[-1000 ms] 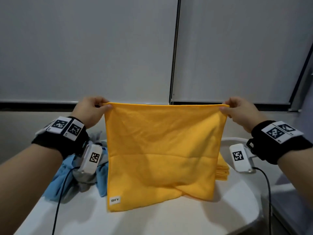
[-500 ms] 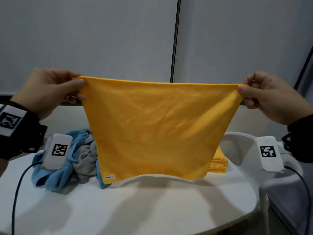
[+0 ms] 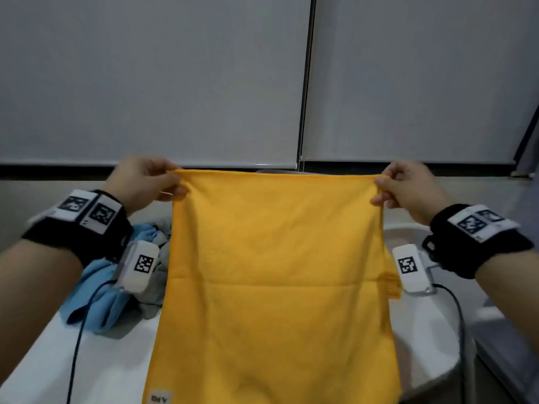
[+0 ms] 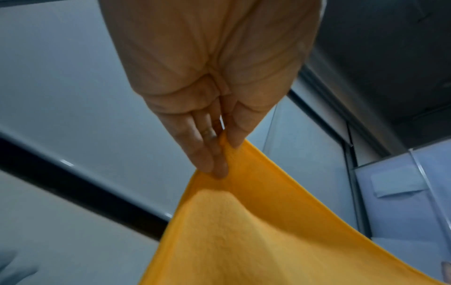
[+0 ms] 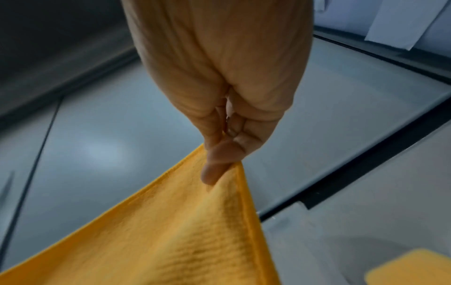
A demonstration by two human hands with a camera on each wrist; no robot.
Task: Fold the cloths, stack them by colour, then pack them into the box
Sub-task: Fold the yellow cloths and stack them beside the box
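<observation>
A large orange cloth (image 3: 277, 272) hangs spread between my two hands above the white table (image 3: 46, 357). My left hand (image 3: 163, 185) pinches its top left corner, and the left wrist view shows the fingers (image 4: 214, 162) clamped on the orange cloth (image 4: 256, 231). My right hand (image 3: 388, 185) pinches the top right corner; the right wrist view shows thumb and fingers (image 5: 217, 167) on the orange cloth (image 5: 183, 241). The cloth's lower part lies on the table, label (image 3: 159, 398) at bottom left. A folded orange stack (image 3: 392, 284) peeks out behind its right edge, also the folded orange stack (image 5: 410, 270).
A crumpled heap of light blue cloths (image 3: 99, 295) and a grey cloth (image 3: 154, 298) lies on the table's left, behind the orange cloth. A white rounded piece (image 3: 408, 228) stands at the table's far right. Grey blinds (image 3: 175, 83) fill the background. The table edge drops off at right.
Half a second ago the cloth was held high and stretched wide, clear of the table. Both hands have come down and closer together, and the cloth's lower part now lies on the table.
</observation>
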